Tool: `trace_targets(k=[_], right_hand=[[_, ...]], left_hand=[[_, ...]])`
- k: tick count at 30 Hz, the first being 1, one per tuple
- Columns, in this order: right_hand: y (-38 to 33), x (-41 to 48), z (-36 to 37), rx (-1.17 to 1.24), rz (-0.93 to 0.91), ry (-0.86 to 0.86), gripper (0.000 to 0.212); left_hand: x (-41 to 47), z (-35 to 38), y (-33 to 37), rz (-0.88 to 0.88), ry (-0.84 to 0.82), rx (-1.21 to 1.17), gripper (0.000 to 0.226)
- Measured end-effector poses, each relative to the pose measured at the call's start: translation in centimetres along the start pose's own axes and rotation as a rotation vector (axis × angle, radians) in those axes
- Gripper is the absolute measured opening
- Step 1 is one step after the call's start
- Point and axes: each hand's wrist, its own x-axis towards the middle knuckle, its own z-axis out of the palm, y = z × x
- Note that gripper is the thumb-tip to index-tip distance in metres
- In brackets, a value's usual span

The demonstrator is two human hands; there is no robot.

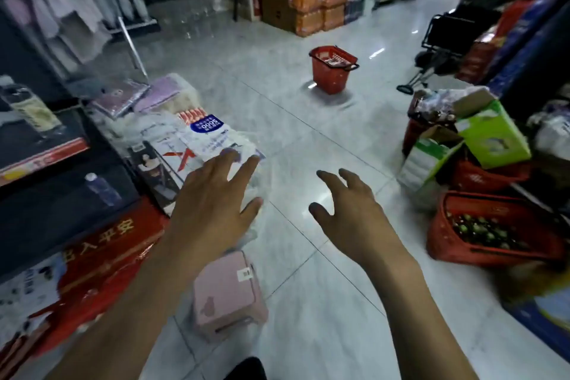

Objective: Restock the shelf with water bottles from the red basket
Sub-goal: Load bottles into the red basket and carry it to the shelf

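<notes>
Both bare hands are held out over a pale tiled floor [308, 145] in a shop aisle, seen from the head camera. The left hand [212, 207] is spread wide, palm down, with nothing gripped; its fingertips [251, 163] are seen against a stack of plastic-wrapped packages [197, 139] piled at the foot of the left-hand shelf [43, 157], though contact cannot be judged. The right hand [351, 210] is likewise open, fingers loosely curled and apart, and holds nothing. A red basket [331, 69] with a dark handle is shown standing upright on the floor well ahead of the hands, near the middle of the aisle; bottle tops appear to show above its rim, but the contents are too blurred to identify with certainty. A second red crate [490, 228] is placed at the right edge of the aisle, near the right hand, and is filled with small dark round-topped items. Behind it, green and white cardboard boxes [490, 136] are stacked at a tilt against further red containers. A pink plastic stool [228, 293] is set on the floor beneath the left forearm, beside red packaging bearing gold characters [101, 244]. Orange shrink-wrapped packs [320, 6] are stacked at the far end of the aisle, and a black folding trolley [444, 40] is parked at the right, beyond the basket.
</notes>
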Motion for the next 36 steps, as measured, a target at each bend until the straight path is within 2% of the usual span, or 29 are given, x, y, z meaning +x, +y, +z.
trace_targets(k=[5,10,16,20,25,26,30,36], right_hand=[[5.0,1.4,-1.3,-0.012,0.083,-0.014,0.057],[9.4,5.9,-2.1,0.019,0.164,0.044,0.045],[14.1,15.5,-4.5,-0.042,0.207,0.046,0.030],[17.2,20.5,-8.8,-0.130,0.248,0.057,0.021],[22.5,25.1,-12.0,-0.061,0.318,0.171,0.019],[23.5,26.0,-12.3,-0.044,0.334,0.176,0.023],[27.5,30.3,-13.1,-0.037,0.385,0.147,0.040],[36.0,39.6,-15.1,0.063,0.374,0.141,0.042]], left_hand=[[4.2,2.1,3.8,0.070,-0.087,-0.042,0.061],[9.9,5.5,5.8,0.147,-0.089,-0.097,0.031],[21.3,11.0,7.0,0.166,-0.016,-0.113,0.029],[28.8,13.0,8.9,0.147,-0.052,-0.157,0.021],[37.4,15.5,12.6,0.246,-0.062,-0.210,0.011],[38.9,16.1,13.3,0.271,-0.050,-0.207,0.011],[44.5,19.2,15.5,0.369,-0.087,-0.172,0.038],[55.0,24.4,19.6,0.349,-0.155,-0.114,0.042]])
